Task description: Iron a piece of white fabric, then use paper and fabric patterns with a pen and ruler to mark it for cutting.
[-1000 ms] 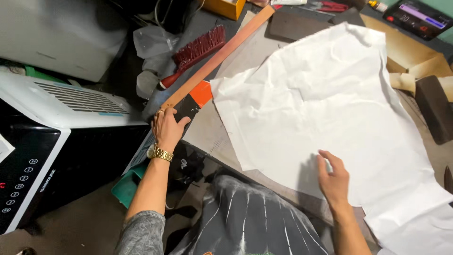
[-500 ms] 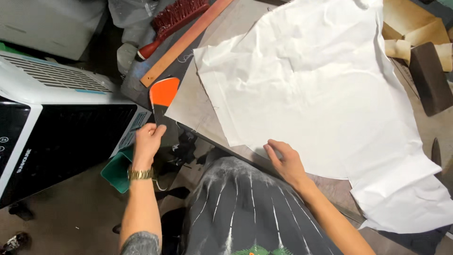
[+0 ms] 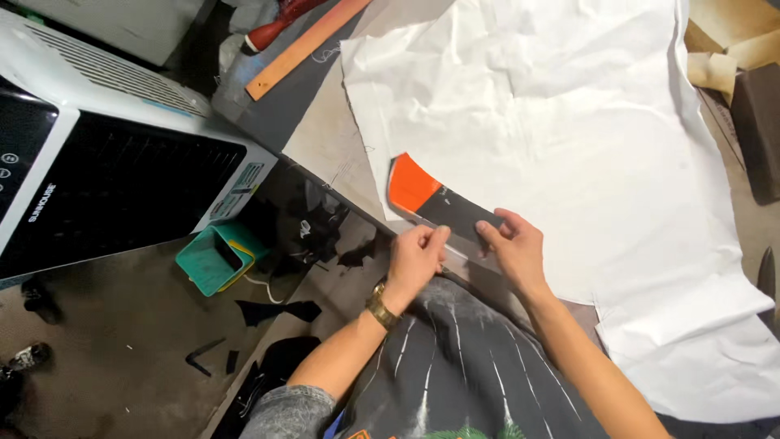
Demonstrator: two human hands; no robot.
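Observation:
A curved pattern ruler [image 3: 435, 203], black with an orange end, lies across the near edge of a large white cloth [image 3: 561, 146] spread on the work table [image 3: 325, 142]. My left hand [image 3: 414, 258] pinches the ruler's near end at the table edge; a gold watch is on that wrist. My right hand [image 3: 512, 248] grips the same black end from the right, fingertips on top of it. The orange end points up and to the left, resting on the cloth's corner.
A long wooden straightedge [image 3: 305, 47] lies at the table's far left edge. A white and black air cooler [image 3: 97, 162] stands left on the floor, with a teal box [image 3: 213, 256] and dark fabric scraps beside it. Cardboard pieces [image 3: 723, 49] sit at the far right.
My left hand has carried the orange-ended ruler from the table's left edge onto the cloth in front of me. My right hand has left the cloth and taken hold of the ruler too.

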